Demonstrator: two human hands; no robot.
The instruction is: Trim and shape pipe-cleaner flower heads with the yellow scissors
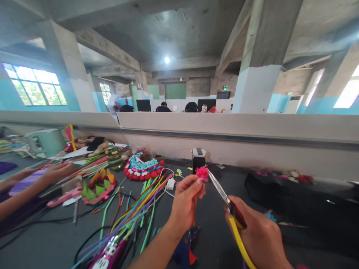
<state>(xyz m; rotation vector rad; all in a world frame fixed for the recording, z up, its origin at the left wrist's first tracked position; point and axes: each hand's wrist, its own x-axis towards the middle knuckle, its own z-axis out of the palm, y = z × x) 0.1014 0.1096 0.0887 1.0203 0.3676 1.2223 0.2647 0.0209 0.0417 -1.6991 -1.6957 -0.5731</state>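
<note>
My left hand (186, 200) pinches a bright pink paper-like flower (202, 173) between thumb and fingertips, raised above the dark table. Below those fingers an orange strip (194, 211) hangs down; whether it joins the flower is hidden. In my right hand (256, 231) is a pair of scissors (220, 186) with yellow handles. Their blades look nearly closed and point up and left, the tips beside the flower's right edge; I cannot tell whether they touch it. A dark-screened phone (198, 164) stands upright just behind the flower.
Colourful pipe cleaners (146, 203) spread left of my arm over a purple power strip (110, 252) and cables. Beyond lie a pompom collar (144, 166), a felt crown (98, 186) and a glass jar (114, 157). Another person's hands (57, 172) work at left. Black cloth (266, 190) lies right.
</note>
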